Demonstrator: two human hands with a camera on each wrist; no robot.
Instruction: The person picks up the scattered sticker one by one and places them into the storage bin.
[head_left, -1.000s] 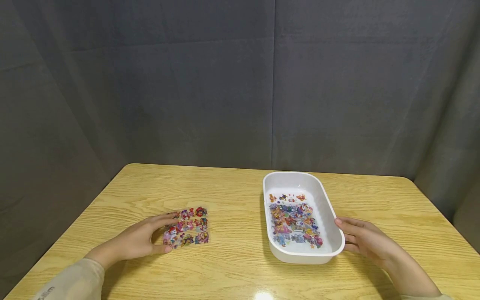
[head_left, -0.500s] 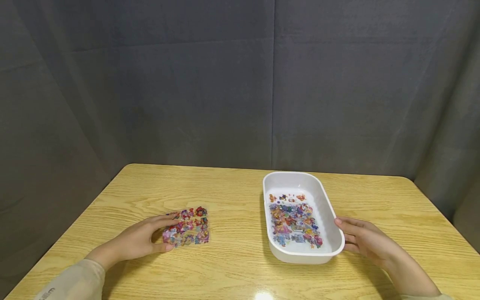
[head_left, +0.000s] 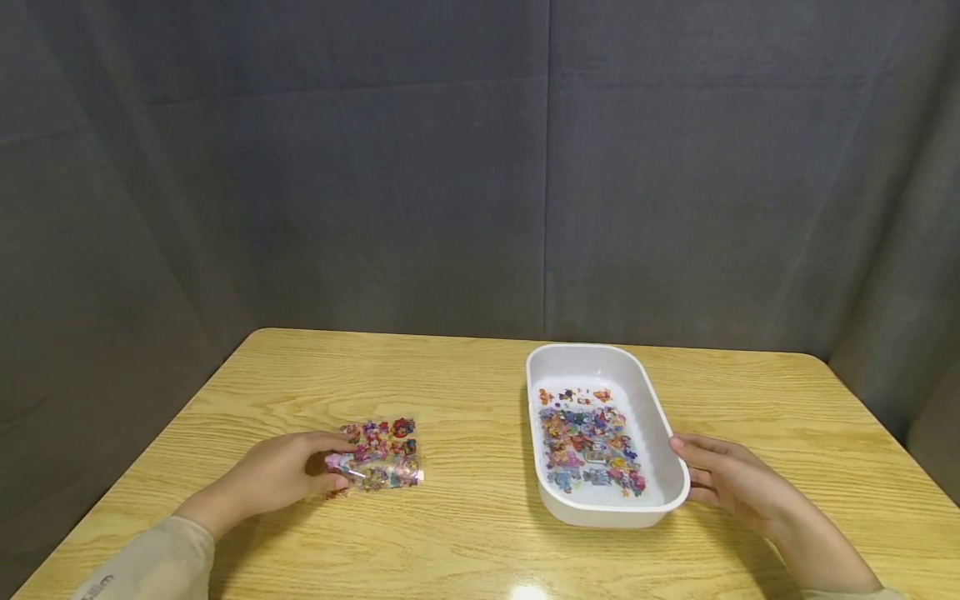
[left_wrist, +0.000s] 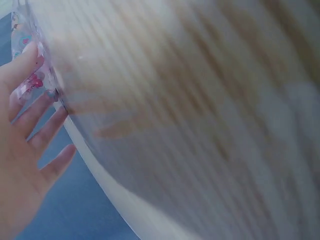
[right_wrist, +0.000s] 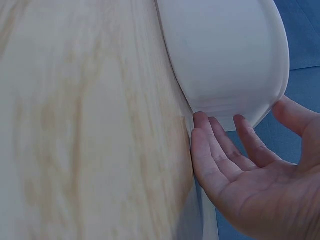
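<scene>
On the left side of the table, my left hand point(head_left: 281, 471) pinches the near-left edge of a clear sticker sheet point(head_left: 390, 454) printed with colourful cartoon figures. Glare runs across the sheet, and its lower part looks slightly bent up. In the left wrist view the thumb lies over the sticker sheet point(left_wrist: 22, 37), with the other fingers spread below. On the right, my right hand point(head_left: 731, 479) touches a white plastic tray point(head_left: 660, 479). Its thumb is at the rim and its lightly bent fingers rest against the outer wall of the tray point(right_wrist: 225, 55).
Inside the tray lie more clear sticker sheets point(head_left: 588, 446), overlapping so that their number is hard to tell. The wooden table point(head_left: 465, 517) has its back edge against a dark grey curtain point(head_left: 405, 208), which also hangs at both sides.
The left fingers have bent inward and drawn closer together on the sticker sheet. The sheet has shifted slightly and now catches glare. The right hand and tray have stayed still.
</scene>
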